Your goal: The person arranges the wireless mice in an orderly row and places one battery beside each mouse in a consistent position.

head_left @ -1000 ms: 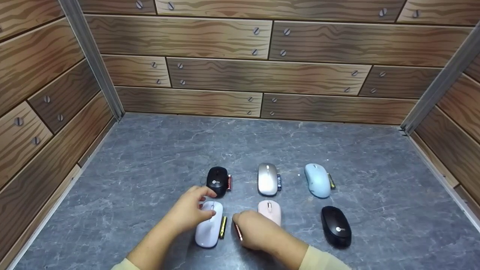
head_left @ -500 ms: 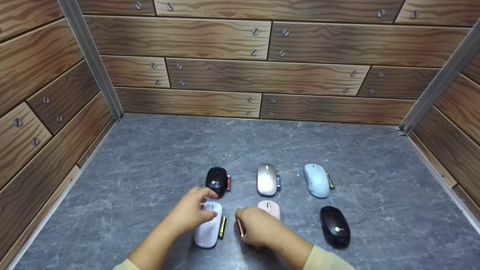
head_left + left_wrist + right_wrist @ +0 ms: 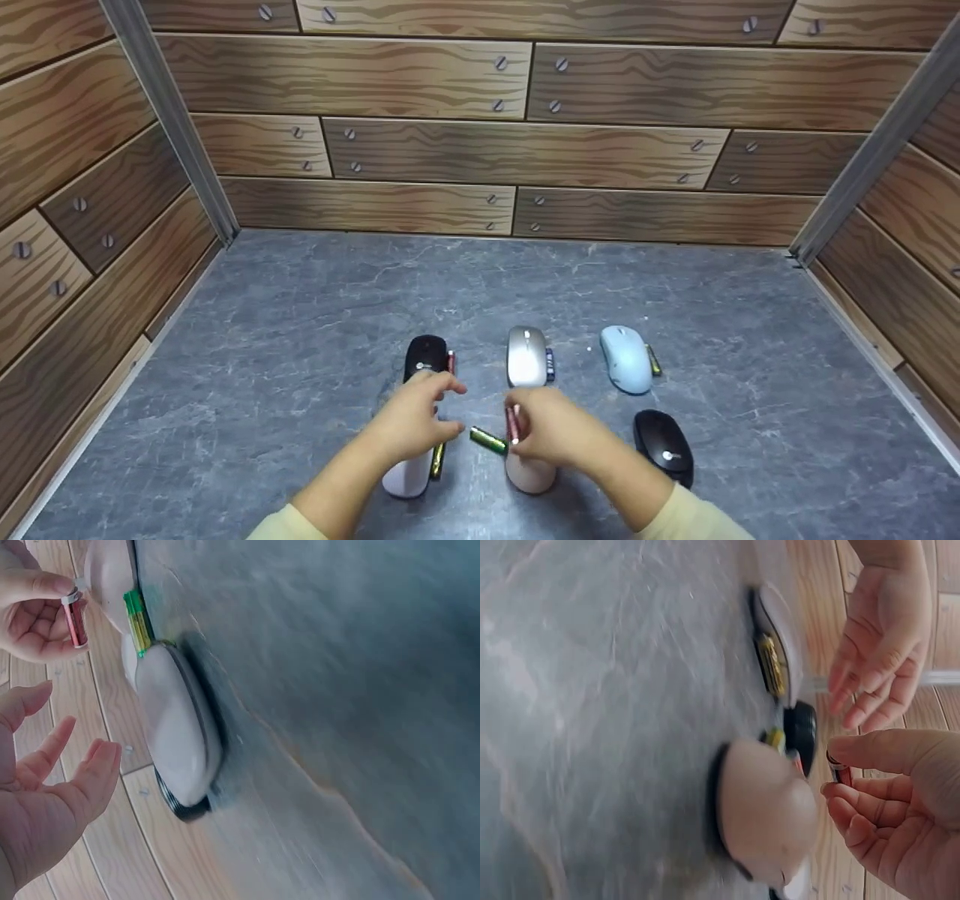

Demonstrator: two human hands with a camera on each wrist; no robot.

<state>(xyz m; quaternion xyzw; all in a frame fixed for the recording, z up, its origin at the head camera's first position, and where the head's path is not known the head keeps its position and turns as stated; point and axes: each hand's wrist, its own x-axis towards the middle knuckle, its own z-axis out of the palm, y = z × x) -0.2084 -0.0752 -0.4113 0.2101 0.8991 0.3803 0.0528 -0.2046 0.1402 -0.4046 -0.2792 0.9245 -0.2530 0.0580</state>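
Observation:
My right hand (image 3: 559,427) pinches a red battery (image 3: 513,424) between thumb and fingers, raised over the pink mouse (image 3: 531,475); the right wrist view also shows this battery (image 3: 841,771) at the fingertips. A green battery (image 3: 488,439) lies slantwise on the table just left of that mouse. My left hand (image 3: 416,418) hovers with parted, relaxed fingers and holds nothing, as the left wrist view confirms. Beneath it the white mouse (image 3: 406,480) is partly hidden, with a gold-and-black battery (image 3: 437,462) along its right side.
Farther back stand a black mouse (image 3: 425,355) with a red battery (image 3: 451,362), a silver mouse (image 3: 526,357) with a blue battery (image 3: 550,364), and a light blue mouse (image 3: 627,360) with a greenish battery (image 3: 654,360). Another black mouse (image 3: 664,446) sits at right. Wood-patterned walls enclose the table.
My right hand has moved up and slightly right, lifting the red battery. The green battery has come into sight beside the pink mouse. My left hand has shifted to the right.

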